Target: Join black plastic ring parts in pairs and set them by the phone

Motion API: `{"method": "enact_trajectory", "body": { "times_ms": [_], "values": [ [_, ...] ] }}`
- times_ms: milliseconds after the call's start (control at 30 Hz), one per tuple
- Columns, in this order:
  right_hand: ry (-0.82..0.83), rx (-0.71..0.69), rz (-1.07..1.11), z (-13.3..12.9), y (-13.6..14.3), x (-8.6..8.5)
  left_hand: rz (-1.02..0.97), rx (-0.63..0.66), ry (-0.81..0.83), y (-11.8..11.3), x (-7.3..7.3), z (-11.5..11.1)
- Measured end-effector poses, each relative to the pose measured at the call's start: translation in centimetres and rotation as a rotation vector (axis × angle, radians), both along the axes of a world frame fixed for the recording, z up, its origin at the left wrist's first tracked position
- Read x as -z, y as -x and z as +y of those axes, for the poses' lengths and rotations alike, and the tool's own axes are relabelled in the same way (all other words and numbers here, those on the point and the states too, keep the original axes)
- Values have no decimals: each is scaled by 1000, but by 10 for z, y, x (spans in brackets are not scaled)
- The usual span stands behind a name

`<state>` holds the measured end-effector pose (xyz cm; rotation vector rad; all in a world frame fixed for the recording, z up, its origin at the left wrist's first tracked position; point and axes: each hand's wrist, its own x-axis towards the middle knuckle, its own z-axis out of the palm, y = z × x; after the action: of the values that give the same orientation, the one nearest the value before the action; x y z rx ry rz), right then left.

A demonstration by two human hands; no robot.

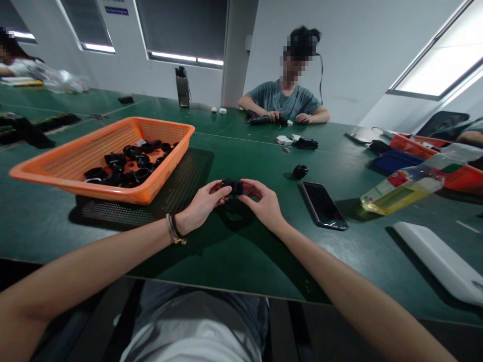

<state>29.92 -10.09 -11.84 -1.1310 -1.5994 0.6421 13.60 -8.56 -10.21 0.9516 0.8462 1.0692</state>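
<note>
Between my two hands, just above the green table [241, 251], is a small black plastic part [236, 187]; its exact kind does not show. My left hand [204, 203] pinches its left side with the thumb on top. On the right end, the fingers and thumb of my right hand [265, 202] close around it. To the left stands an orange basket [71, 187] holding several black ring-shaped and cylindrical parts [130, 162]. Another round black part [301, 171] lies on the table beyond my right hand.
A phone [323, 205], a bottle of yellow liquid [403, 188] and a white power-bank-like block [437, 259] lie to the right. Farther right are orange baskets [415, 146] and a blue tray [392, 162]. Across the table a co-worker [285, 103] handles dark items; a dark water bottle [182, 88] stands nearby.
</note>
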Motion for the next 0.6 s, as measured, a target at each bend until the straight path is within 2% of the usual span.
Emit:
{"method": "enact_trajectory", "body": {
  "times_ms": [600],
  "values": [
    [14, 13, 6, 1, -1, 0, 0, -5, 10, 0, -1, -1]
  ]
}}
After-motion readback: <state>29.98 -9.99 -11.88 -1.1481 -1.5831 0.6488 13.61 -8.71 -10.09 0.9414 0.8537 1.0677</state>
